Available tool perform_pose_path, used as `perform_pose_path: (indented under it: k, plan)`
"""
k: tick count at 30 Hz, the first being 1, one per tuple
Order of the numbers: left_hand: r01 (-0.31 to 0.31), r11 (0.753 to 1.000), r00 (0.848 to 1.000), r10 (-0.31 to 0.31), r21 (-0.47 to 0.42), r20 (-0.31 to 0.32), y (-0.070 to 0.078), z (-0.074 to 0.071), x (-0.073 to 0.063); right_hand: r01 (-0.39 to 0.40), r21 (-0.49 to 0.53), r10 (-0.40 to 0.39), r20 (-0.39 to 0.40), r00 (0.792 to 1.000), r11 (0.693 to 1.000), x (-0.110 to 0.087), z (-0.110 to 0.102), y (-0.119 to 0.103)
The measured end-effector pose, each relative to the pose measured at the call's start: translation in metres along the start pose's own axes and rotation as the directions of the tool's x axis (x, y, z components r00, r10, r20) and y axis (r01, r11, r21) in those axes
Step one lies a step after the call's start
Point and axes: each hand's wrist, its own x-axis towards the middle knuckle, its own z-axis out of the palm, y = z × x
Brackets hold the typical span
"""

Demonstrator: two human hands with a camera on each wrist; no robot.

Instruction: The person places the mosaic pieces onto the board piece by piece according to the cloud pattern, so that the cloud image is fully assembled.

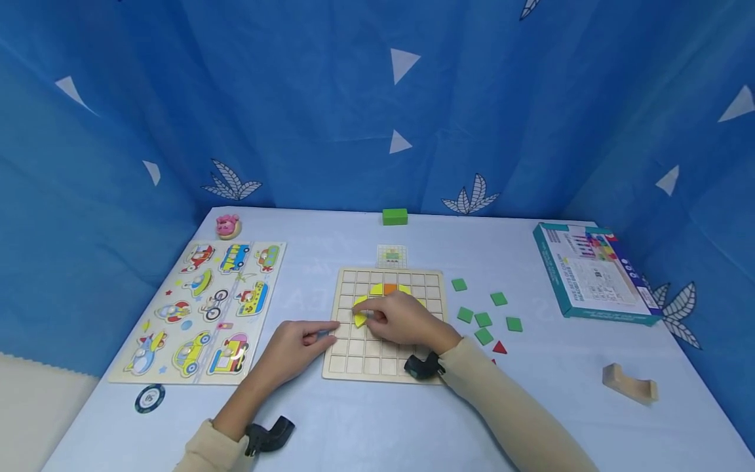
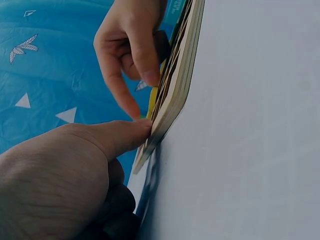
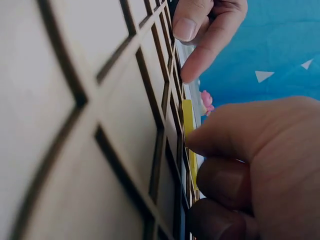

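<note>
A pale wooden grid board point(image 1: 362, 367) lies at the table's middle. On its left part my right hand point(image 1: 407, 319) pinches a yellow tile point(image 1: 360, 320) between index finger and thumb; the other fingers are curled. More yellow tiles point(image 1: 376, 289) and an orange square tile point(image 1: 390, 289) sit in upper cells, partly hidden by that hand. My left hand point(image 1: 295, 351) touches the board's left edge with its index finger and thumb extended; in the left wrist view the thumb of my left hand point(image 2: 65, 170) rests against the board's side.
Several green square tiles point(image 1: 483, 320) and a red triangle tile point(image 1: 499, 347) lie right of the board. Behind it are a pattern card point(image 1: 392, 256) and green block point(image 1: 394, 217). A vehicle puzzle point(image 1: 206, 314) lies left; a box point(image 1: 601, 272) and wooden bridge-shaped block point(image 1: 628, 384) lie right.
</note>
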Motion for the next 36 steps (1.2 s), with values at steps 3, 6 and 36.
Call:
perform_pose_path:
  k: [3,6,36]
  plan:
    - [-0.006,1.0,1.0,0.006,-0.001,-0.004,-0.001,0.0,0.0,-0.009,0.0,0.009,-0.031,0.999,1.0,0.0,0.001,0.0]
    - [-0.008,1.0,1.0,0.008,0.004,-0.004,-0.001,0.0,0.0,-0.019,-0.009,0.019,-0.054,0.998,1.0,0.001,0.003,-0.002]
    - [0.011,1.0,1.0,-0.011,0.008,0.002,-0.001,0.0,0.001,-0.155,-0.132,0.121,-0.231,0.965,0.979,-0.003,0.011,-0.016]
